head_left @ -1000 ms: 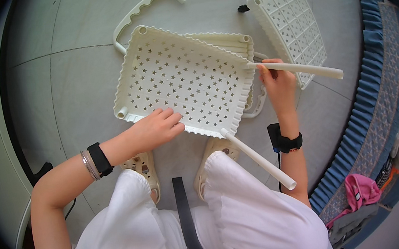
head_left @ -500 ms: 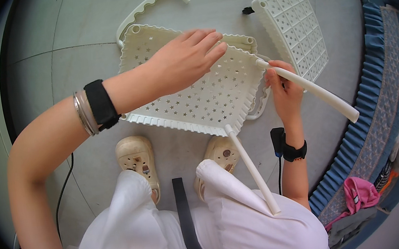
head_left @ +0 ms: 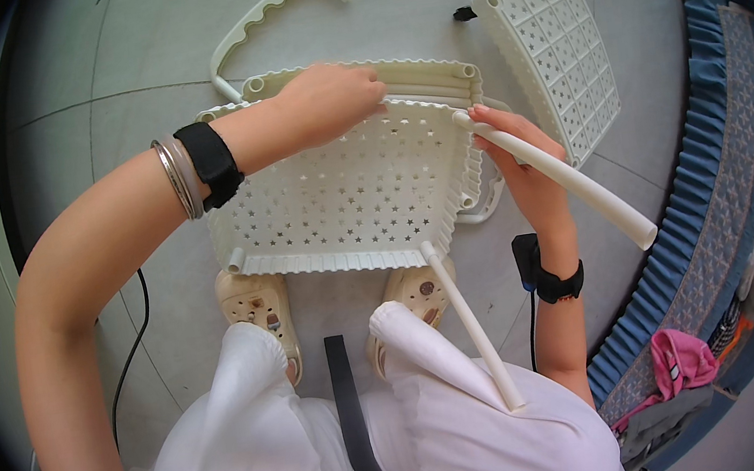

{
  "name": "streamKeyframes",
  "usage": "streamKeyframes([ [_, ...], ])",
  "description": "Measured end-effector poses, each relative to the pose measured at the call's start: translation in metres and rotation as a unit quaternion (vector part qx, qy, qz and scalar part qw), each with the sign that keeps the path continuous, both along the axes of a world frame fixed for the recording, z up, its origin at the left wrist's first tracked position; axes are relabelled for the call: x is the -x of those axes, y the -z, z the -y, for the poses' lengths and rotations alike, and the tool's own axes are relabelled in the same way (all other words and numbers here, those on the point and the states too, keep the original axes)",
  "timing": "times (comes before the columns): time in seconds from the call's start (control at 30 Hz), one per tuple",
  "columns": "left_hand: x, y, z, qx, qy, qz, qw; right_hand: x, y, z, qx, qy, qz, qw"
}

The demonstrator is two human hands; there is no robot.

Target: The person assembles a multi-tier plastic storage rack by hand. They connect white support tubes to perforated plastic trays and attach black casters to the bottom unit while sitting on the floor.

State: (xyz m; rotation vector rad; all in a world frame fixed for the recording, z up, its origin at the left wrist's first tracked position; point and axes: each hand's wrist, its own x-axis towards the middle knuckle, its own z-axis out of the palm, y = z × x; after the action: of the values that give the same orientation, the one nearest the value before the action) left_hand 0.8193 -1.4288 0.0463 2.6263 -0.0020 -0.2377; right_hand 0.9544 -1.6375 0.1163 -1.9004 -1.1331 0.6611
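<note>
A white plastic shelf tray (head_left: 326, 204) with star-shaped holes and a scalloped rim is tilted up above my shoes. My left hand (head_left: 337, 99) reaches across it, fingers curled over its far rim. At the tray's right corner my right hand (head_left: 521, 142) is closed round the upper end of a white tube (head_left: 577, 178), which slants down to the right. A second white tube (head_left: 475, 327) runs from the tray's near right corner to my right thigh. Behind the tilted tray is another pale tray (head_left: 428, 78), partly hidden by it and by my left hand.
On the grey tiled floor, a curved white frame piece (head_left: 262, 28) lies at the far left and a gridded white tray (head_left: 557, 53) at the far right. A blue pleated fabric edge (head_left: 674, 199) runs along the right, with pink cloth (head_left: 680, 363) beside it.
The tilted tray has turned and shifted left, uncovering more of the tray behind. My left hand has drawn back slightly, its fingers now curled over the rim. My right hand and its tube moved left.
</note>
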Motion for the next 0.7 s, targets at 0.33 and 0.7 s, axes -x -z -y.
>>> streamKeyframes([
  [0.33, -0.001, -0.013, 0.007, 0.064, -0.028, -0.084, 0.994, 0.0, 0.014, 0.003, -0.034, 0.017, -0.033, 0.999],
  [0.7, 0.003, -0.022, 0.012, 0.058, -0.023, -0.062, 0.996, 0.028, 0.041, 0.009, -0.157, 0.164, -0.084, 0.97],
])
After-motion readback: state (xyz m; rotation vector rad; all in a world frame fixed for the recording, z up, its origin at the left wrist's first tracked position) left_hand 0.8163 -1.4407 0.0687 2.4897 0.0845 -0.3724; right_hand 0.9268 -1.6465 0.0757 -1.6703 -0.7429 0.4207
